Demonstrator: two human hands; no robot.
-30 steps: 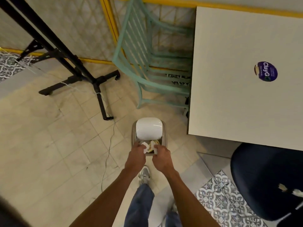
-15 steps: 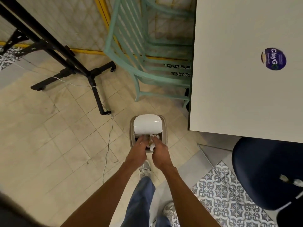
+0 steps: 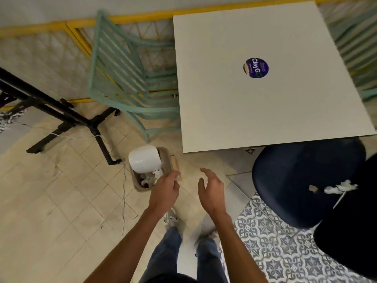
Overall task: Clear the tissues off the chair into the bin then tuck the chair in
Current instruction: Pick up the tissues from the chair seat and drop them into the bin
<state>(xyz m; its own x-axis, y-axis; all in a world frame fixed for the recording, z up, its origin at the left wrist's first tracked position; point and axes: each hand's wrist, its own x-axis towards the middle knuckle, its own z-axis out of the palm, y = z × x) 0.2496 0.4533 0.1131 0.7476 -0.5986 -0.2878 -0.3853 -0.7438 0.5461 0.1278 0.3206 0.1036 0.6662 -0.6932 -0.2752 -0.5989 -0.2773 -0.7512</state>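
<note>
Now both hands, left hand (image 3: 165, 193) and right hand (image 3: 212, 192), are empty. Tissues (image 3: 334, 188) on the chair (image 3: 289, 180) could fall; the bin (image 3: 165, 160) is full.

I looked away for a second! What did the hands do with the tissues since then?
Both hands let go of the tissues and pulled back from the bin. The left hand hangs by its rim; the right hand has swung away, open and empty. Tissues lie inside the bin. A few scraps stay on the dark chair.

left hand (image 3: 165, 193): empty, fingers curled | right hand (image 3: 212, 190): empty, fingers spread | forearms extended forward
</note>
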